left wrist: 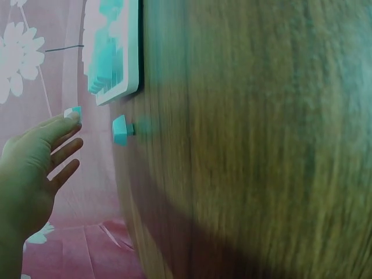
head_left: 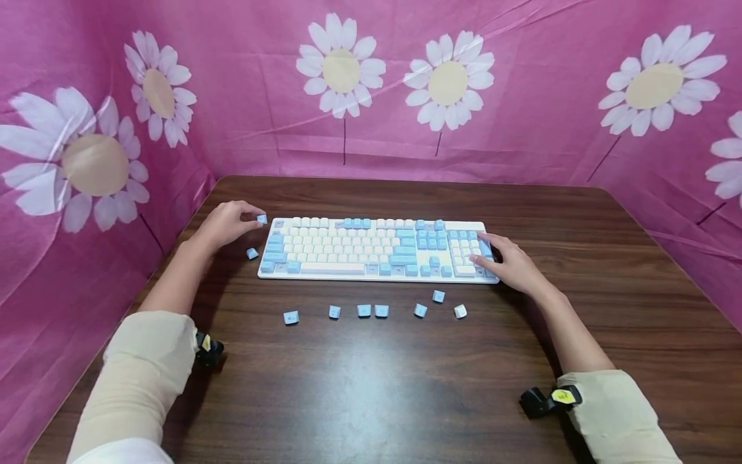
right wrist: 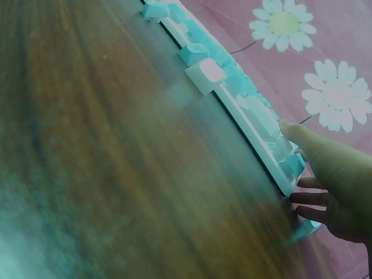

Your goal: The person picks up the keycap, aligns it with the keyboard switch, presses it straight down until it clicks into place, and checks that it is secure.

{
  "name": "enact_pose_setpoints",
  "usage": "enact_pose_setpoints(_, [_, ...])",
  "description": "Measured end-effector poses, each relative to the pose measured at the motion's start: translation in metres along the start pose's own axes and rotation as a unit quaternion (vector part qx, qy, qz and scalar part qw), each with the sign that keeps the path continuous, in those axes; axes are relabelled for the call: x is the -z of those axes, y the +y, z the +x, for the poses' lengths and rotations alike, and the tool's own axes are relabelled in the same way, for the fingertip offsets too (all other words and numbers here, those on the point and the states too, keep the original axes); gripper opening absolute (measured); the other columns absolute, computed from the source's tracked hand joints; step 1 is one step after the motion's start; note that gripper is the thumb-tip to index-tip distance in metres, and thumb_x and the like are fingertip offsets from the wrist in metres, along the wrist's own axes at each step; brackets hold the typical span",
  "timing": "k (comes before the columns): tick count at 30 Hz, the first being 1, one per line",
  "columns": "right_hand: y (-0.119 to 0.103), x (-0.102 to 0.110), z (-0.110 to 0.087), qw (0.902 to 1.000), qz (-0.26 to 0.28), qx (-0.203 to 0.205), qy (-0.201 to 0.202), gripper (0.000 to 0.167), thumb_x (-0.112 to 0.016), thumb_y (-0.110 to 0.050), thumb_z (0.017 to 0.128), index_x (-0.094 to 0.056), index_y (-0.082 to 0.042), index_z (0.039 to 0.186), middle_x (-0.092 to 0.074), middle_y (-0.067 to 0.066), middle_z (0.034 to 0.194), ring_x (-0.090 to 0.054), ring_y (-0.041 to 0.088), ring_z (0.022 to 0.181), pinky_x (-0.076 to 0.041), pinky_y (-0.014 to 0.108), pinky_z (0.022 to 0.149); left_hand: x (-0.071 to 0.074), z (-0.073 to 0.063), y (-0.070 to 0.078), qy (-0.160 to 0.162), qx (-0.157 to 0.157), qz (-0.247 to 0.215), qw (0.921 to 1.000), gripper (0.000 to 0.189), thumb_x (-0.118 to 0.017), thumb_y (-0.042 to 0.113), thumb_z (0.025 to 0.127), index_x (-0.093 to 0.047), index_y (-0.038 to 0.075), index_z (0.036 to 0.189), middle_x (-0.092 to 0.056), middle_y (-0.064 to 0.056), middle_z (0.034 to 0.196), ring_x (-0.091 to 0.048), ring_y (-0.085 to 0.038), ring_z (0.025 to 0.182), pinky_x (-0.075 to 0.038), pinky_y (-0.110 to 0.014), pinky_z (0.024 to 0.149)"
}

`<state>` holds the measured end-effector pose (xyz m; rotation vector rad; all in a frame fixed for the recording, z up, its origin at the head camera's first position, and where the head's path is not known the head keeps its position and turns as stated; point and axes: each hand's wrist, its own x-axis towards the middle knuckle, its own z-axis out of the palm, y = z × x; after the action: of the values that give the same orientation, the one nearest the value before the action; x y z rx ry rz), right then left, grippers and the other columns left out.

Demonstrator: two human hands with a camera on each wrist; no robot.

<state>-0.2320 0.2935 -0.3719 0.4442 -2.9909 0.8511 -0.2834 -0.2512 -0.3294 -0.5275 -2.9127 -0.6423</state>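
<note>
A white and pale-blue keyboard (head_left: 333, 267) lies across the table, with several bare key slots, one at its top left corner. My left hand (head_left: 228, 222) pinches a small blue keycap (head_left: 262, 219) between thumb and index finger, just off that corner. The keycap (left wrist: 73, 113) is partly covered by the fingertips in the left wrist view. My right hand (head_left: 513, 263) holds the keyboard's right end, thumb on the number pad keys. In the right wrist view, other fingers (right wrist: 311, 199) of that hand are at the end of the keyboard; a small blue piece (right wrist: 311, 225) shows by them.
One loose blue keycap (head_left: 252, 254) lies left of the keyboard. Several more blue keycaps (head_left: 291, 317) and a white keycap (head_left: 460, 311) lie in front of it on the brown wooden table (head_left: 359, 386). A pink flowered cloth (head_left: 249, 84) hangs behind and beside.
</note>
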Motion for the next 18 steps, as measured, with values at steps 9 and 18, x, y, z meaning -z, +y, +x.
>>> enact_pose_setpoints(9, [0.0,0.001,0.0,1.0,-0.002,-0.001,0.0,0.069,-0.056,-0.042,0.09,-0.034,0.0,0.14,-0.031,0.026,0.14,-0.024,0.043,0.127,-0.02,0.06,0.097,-0.006,0.005,0.007,-0.002,-0.006,-0.002,1.0,0.028,-0.065,0.011,0.084,-0.065,-0.003,0.108,-0.063,-0.02,0.096,-0.056,-0.031,0.09,-0.042,-0.046,0.078])
enact_pose_setpoints(18, [0.0,0.0,0.0,1.0,-0.001,0.003,0.004,0.068,-0.056,-0.042,0.09,-0.035,0.0,0.139,-0.032,0.026,0.139,-0.024,0.043,0.127,-0.02,0.06,0.097,-0.011,0.008,0.013,-0.011,-0.013,-0.001,0.9999,0.027,-0.065,0.009,0.084,-0.065,-0.003,0.108,-0.062,-0.021,0.097,-0.055,-0.032,0.089,-0.042,-0.046,0.077])
